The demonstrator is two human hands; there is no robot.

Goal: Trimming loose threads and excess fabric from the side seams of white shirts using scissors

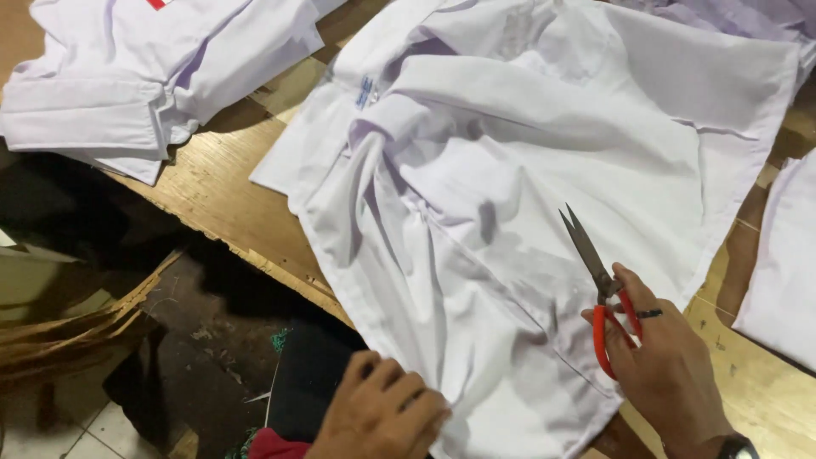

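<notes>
Left hand [382, 412] curled, gripping the near hem of the white shirt [510, 212] at the table edge. Right hand [667, 361] holds red-handled scissors [599, 280], fingers through the loops, blades nearly closed and pointing up-left over the shirt. Shirt spread crumpled on the wooden table [221, 195], collar at the far end. Cardboard scraps [76, 327] on the floor, lower left. Folded white shirts [127, 76] far left; another white piece [786, 263] at the right edge.
</notes>
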